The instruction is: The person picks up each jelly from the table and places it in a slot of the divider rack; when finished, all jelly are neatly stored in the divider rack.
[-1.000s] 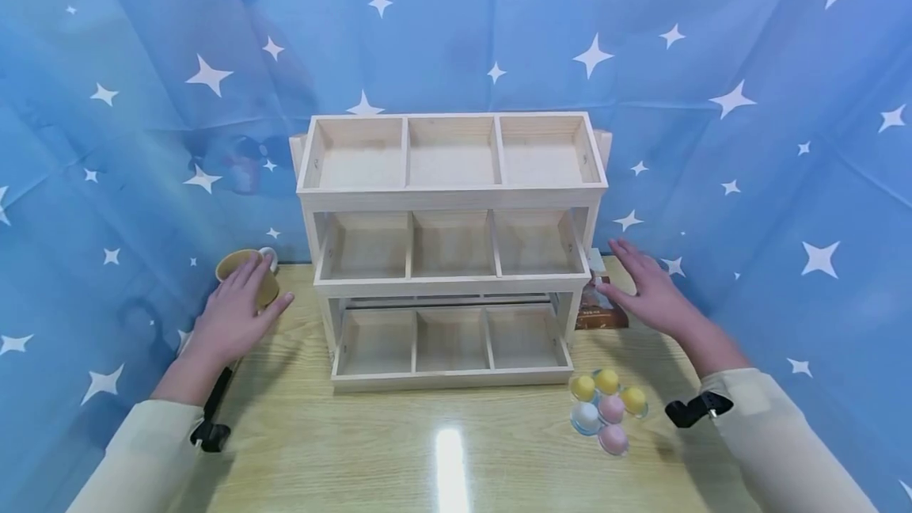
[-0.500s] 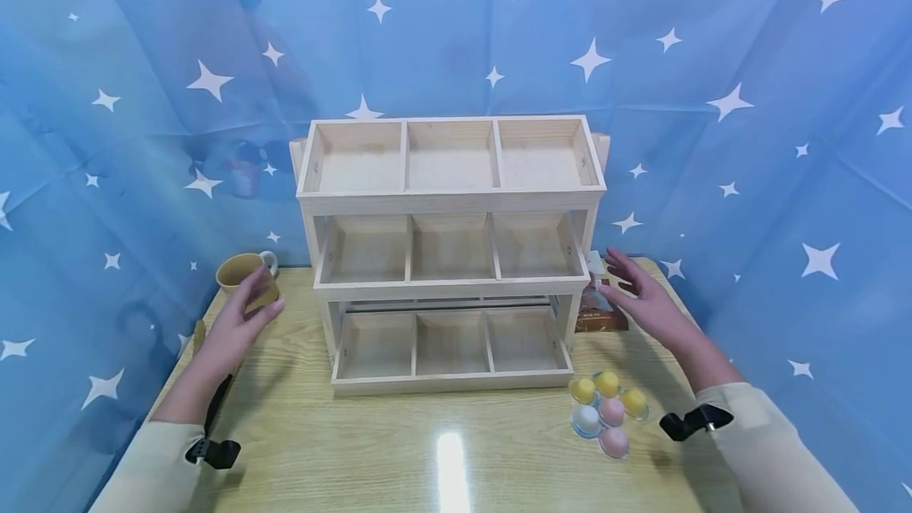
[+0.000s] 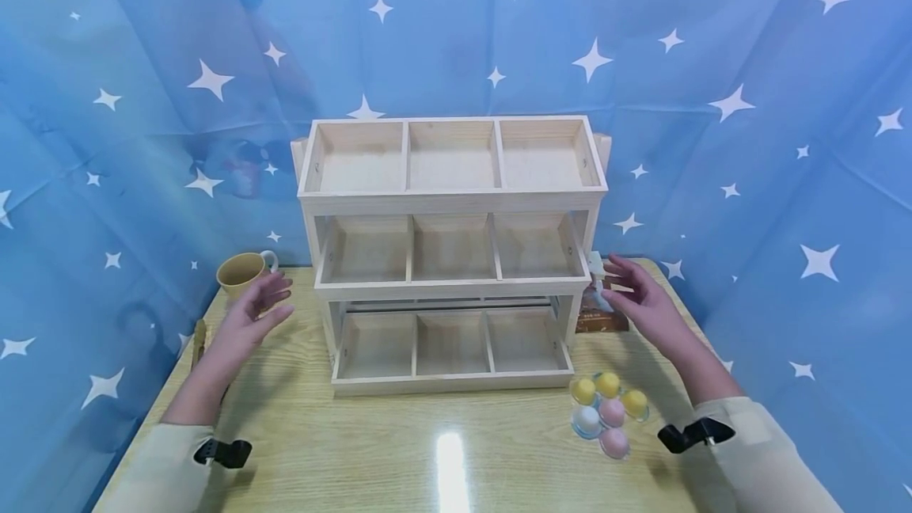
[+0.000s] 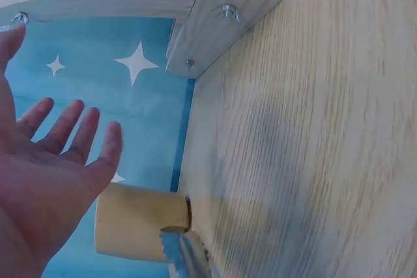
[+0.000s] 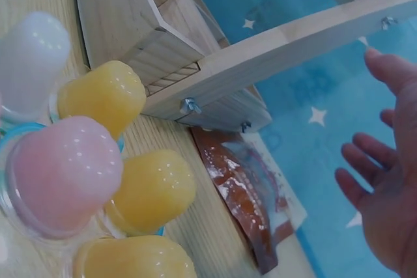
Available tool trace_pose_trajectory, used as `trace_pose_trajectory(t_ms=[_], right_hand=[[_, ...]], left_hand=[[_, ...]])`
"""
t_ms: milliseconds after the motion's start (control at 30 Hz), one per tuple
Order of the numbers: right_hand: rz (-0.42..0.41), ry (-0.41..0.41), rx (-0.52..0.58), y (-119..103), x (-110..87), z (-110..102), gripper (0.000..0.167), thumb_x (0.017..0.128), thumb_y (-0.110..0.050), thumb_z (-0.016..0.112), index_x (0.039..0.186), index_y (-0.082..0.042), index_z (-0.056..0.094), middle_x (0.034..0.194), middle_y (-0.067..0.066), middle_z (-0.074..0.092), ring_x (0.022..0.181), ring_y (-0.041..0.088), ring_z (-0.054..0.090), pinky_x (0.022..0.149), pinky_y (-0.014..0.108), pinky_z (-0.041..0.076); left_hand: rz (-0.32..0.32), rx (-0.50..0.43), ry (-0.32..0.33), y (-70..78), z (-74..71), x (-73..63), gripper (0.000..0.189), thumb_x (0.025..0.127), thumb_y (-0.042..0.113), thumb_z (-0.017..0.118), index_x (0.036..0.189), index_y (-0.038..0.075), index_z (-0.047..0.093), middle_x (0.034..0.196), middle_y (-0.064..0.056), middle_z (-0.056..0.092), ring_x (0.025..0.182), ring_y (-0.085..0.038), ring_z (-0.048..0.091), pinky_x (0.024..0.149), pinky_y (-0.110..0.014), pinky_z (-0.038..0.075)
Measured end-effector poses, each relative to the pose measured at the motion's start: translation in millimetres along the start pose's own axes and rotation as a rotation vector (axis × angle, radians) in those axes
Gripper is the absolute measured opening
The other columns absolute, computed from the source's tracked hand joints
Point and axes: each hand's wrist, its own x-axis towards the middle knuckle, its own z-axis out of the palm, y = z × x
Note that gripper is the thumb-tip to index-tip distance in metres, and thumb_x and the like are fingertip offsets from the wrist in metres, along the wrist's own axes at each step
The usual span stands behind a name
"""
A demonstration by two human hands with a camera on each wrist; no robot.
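My left hand (image 3: 249, 319) hangs in the air left of a wooden rack (image 3: 450, 201), fingers spread and loosely bent, holding nothing. Just behind it stands a yellow mug (image 3: 238, 271) with a white handle; in the left wrist view the mug (image 4: 130, 222) lies below my fingers. On the rack's other side, my right hand (image 3: 648, 303) is also raised with bare, relaxed fingers. A glossy brown packet (image 5: 238, 193) rests on the table beside the rack's foot, partly behind that hand in the head view. The rack has three tiers, each split into three bare compartments.
Several jelly cups (image 3: 611, 410), yellow, pink and white, sit on the table (image 3: 356, 450) at the rack's front right. A thin brown-ended item (image 3: 199, 337) lies by the left edge, partly behind my forearm. A blue starry curtain (image 3: 456, 38) encloses the back and sides.
My left hand has come down off the mug and to the right, uncovering it, its fingers bending more. My right hand has lowered slightly with fingers curling a little. Rack and jelly cups stay put.
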Motion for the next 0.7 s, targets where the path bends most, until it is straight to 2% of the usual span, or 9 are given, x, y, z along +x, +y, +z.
trace_pose_trajectory(t_ms=[167,400,533,633,700], right_hand=[[0.009,-0.012,-0.019,-2.2,-5.8,1.8,0.068,0.113,-0.027,0.068,0.171,-0.009,0.036,0.164,0.025,0.048,0.142,0.046,0.052,0.096,0.011,0.049],[0.019,-0.052,-0.086,-8.2,-22.2,3.1,0.061,0.112,-0.031,0.070,0.164,-0.008,0.047,0.156,0.023,0.055,0.137,0.044,0.056,0.093,0.014,0.052],[-0.017,-0.060,-0.142,-6.4,-35.9,3.3,0.053,0.111,-0.026,0.071,0.158,-0.008,0.055,0.152,0.021,0.060,0.130,0.025,0.060,0.098,0.021,0.054],[-0.041,-0.061,-0.168,-2.8,-47.4,3.1,0.046,0.111,-0.022,0.071,0.153,-0.007,0.060,0.147,0.019,0.064,0.122,0.007,0.061,0.100,0.021,0.052],[-0.053,-0.059,-0.164,-0.3,-55.1,3.5,0.042,0.111,-0.019,0.071,0.150,-0.006,0.063,0.143,0.018,0.067,0.120,0.002,0.061,0.100,0.019,0.051]], left_hand=[[-0.017,0.015,-0.041,-5.3,13.4,3.1,0.068,0.112,0.017,0.068,0.170,0.003,0.034,0.166,-0.027,0.045,0.150,-0.049,0.045,0.099,-0.011,0.048],[-0.041,0.041,-0.057,-6.4,33.1,3.0,0.073,0.110,0.021,0.073,0.170,0.005,0.035,0.160,-0.024,0.052,0.147,-0.045,0.050,0.099,-0.016,0.049],[-0.046,0.056,-0.064,-4.3,40.9,4.0,0.072,0.109,0.022,0.074,0.168,0.004,0.037,0.157,-0.024,0.054,0.145,-0.043,0.051,0.103,-0.021,0.046],[-0.040,0.038,-0.062,-3.9,46.6,6.1,0.068,0.109,0.020,0.074,0.165,0.001,0.040,0.154,-0.025,0.055,0.141,-0.039,0.053,0.104,-0.022,0.047],[-0.038,0.027,-0.058,-4.7,50.5,7.3,0.065,0.108,0.018,0.075,0.162,0.000,0.043,0.151,-0.024,0.057,0.137,-0.033,0.056,0.103,-0.021,0.050]])
